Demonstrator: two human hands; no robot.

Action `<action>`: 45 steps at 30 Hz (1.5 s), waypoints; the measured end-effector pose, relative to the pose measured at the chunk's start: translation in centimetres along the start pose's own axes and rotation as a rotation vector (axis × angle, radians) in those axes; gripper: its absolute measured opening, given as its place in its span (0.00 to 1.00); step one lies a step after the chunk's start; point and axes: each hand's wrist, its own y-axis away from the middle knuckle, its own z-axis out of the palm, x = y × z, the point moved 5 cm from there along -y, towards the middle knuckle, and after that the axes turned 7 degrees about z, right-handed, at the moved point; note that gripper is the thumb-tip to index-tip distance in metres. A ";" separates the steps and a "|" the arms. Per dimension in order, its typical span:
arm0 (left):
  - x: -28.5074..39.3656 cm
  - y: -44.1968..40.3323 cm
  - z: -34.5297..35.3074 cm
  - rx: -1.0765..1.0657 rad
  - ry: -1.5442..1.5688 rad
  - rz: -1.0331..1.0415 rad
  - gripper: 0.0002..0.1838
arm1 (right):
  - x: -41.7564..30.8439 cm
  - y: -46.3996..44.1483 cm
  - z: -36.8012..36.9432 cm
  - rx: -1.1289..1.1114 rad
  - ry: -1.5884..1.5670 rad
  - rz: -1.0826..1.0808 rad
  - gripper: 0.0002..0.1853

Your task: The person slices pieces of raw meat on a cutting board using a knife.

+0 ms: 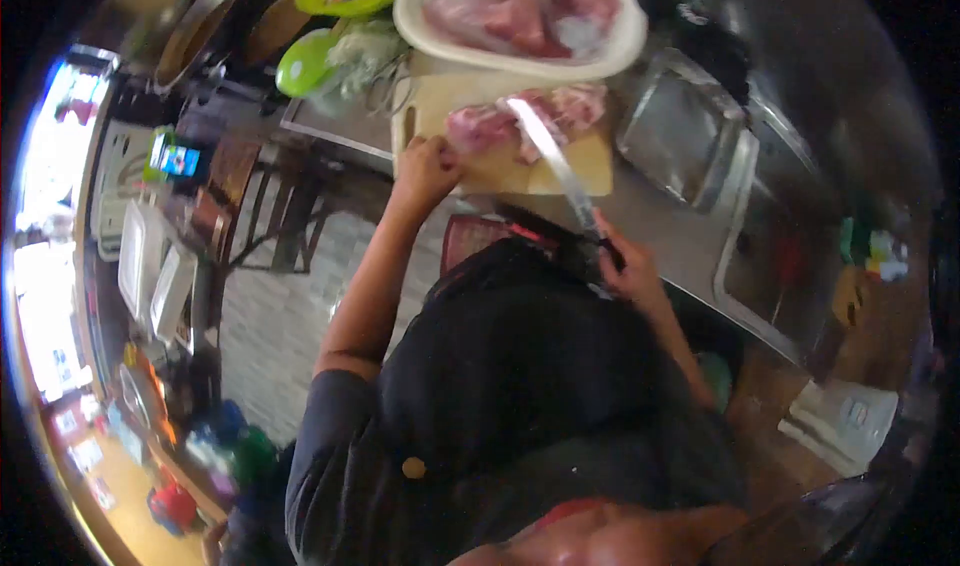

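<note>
My right hand (628,264) is wrapped around the dark handle of a long knife (556,156). Its blade slants up and left, with the tip over pieces of raw meat (485,126) on a pale cutting board (520,174). At the board's left edge, my left hand (428,168) is closed, fingers curled, beside the near left end of the meat. Whatever its fingertips may pinch is too small and blurred to make out.
Behind the board stands a white tub (520,63) of bagged raw meat. A green bowl (350,4), a green lid-like item (303,63) and crumpled clear plastic (365,51) are to its left. A metal tray (680,131) lies right, near a sink (780,256).
</note>
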 end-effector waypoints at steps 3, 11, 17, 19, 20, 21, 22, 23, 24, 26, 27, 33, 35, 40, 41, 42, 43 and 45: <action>0.4 -1.0 0.2 -0.069 0.004 0.006 0.10 | 1.8 0.7 0.7 0.123 -0.051 -0.088 0.30; 8.0 -13.2 -6.6 0.083 0.288 0.397 0.09 | 3.9 4.0 -1.1 0.208 -0.211 0.181 0.29; 12.7 -32.5 -1.2 -0.024 0.193 0.424 0.21 | 4.3 5.5 -2.2 0.354 -0.173 0.147 0.28; 11.4 -36.7 2.6 -0.117 0.270 0.391 0.22 | 4.6 6.0 -2.4 0.344 -0.190 0.212 0.28; 11.5 -36.8 2.2 -0.069 0.297 0.453 0.23 | 4.8 6.3 -2.4 0.334 -0.199 0.244 0.28; 11.0 -36.9 1.3 -0.021 0.323 0.510 0.24 | 5.1 6.6 -2.3 0.322 -0.219 0.284 0.28; 11.7 -35.7 -0.8 0.028 0.347 0.566 0.26 | 5.4 6.9 -2.0 0.308 -0.239 0.323 0.27; 12.7 -33.1 -3.2 0.038 0.325 0.548 0.23 | 5.4 6.8 -1.9 0.305 -0.258 0.322 0.27; 14.3 -28.9 -6.1 0.048 0.303 0.529 0.21 | 5.4 6.7 -1.8 0.302 -0.277 0.322 0.27; 13.7 -23.8 -8.0 0.058 0.289 0.522 0.18 | 4.7 5.6 -1.7 0.301 -0.317 0.248 0.26; 11.8 -21.8 -8.0 0.057 0.293 0.523 0.16 | 4.5 4.8 -1.5 0.255 -0.317 0.223 0.26; 4.2 -7.6 -5.8 0.090 0.238 -0.056 0.11 | 1.3 -1.0 0.7 -0.017 -0.192 0.087 0.27; 0.8 -4.9 -3.4 0.215 0.240 -0.030 0.11 | 1.3 -2.5 2.2 -0.075 -0.058 0.035 0.29; 1.5 -2.4 -1.6 0.304 0.264 -0.075 0.11 | -2.2 -4.7 3.4 -0.182 -0.062 0.082 0.27; 1.9 -2.5 -1.8 0.324 0.228 -0.011 0.12 | -2.3 -4.8 3.9 -0.163 -0.064 0.009 0.26; 1.6 -3.0 -1.4 0.375 0.186 0.120 0.16 | -2.0 -4.8 4.2 -0.141 -0.104 0.010 0.26; 1.6 -3.6 -1.2 0.273 0.165 0.172 0.17 | -1.8 -4.6 4.3 -0.117 -0.144 0.012 0.26; 1.5 -4.6 -0.6 0.067 0.124 0.277 0.19 | -1.5 -4.3 4.1 -0.075 -0.211 0.047 0.25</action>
